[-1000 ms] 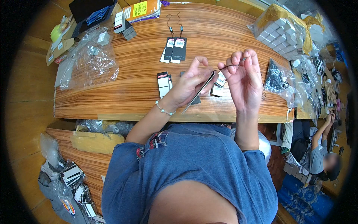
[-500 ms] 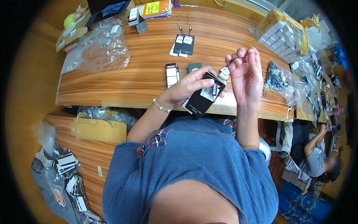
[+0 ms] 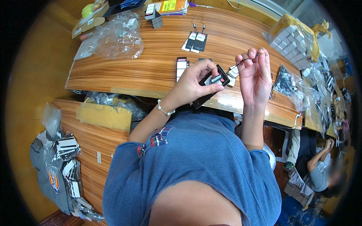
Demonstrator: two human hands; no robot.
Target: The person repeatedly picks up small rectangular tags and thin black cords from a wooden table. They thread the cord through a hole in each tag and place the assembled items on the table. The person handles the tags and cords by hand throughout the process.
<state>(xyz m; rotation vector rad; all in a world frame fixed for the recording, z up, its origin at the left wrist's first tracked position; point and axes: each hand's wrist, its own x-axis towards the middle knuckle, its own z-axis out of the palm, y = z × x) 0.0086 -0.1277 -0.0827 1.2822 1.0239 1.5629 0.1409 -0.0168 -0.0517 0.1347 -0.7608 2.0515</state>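
Note:
My left hand (image 3: 196, 83) is closed round black hang tags (image 3: 204, 101), held tilted over the table's near edge. A printed label shows on the top tag, beside my thumb. A little to the right, my right hand (image 3: 255, 77) is raised, palm toward me, with thumb and fingertips pinching a thin dark cord (image 3: 244, 60). The cord slopes down toward small white-faced tags (image 3: 232, 72) beside the held ones; where it ends is hard to see. Beyond my left hand sits a stack of black-and-white tags (image 3: 181, 67). Farther back lie black tags with cords attached (image 3: 199, 42).
Clear plastic bags (image 3: 120, 35) lie at the table's left. Tag stacks (image 3: 154, 17) and a folder (image 3: 175, 6) stand at the back. Wrapped white boxes (image 3: 292, 41) and a bag of black cords (image 3: 285, 81) are on the right. Another person (image 3: 320, 173) sits at lower right.
My left hand has turned the hang tags, and its fingers now curl over their upper edge. The right hand keeps its pinch on the cord. The whole view has shifted slightly.

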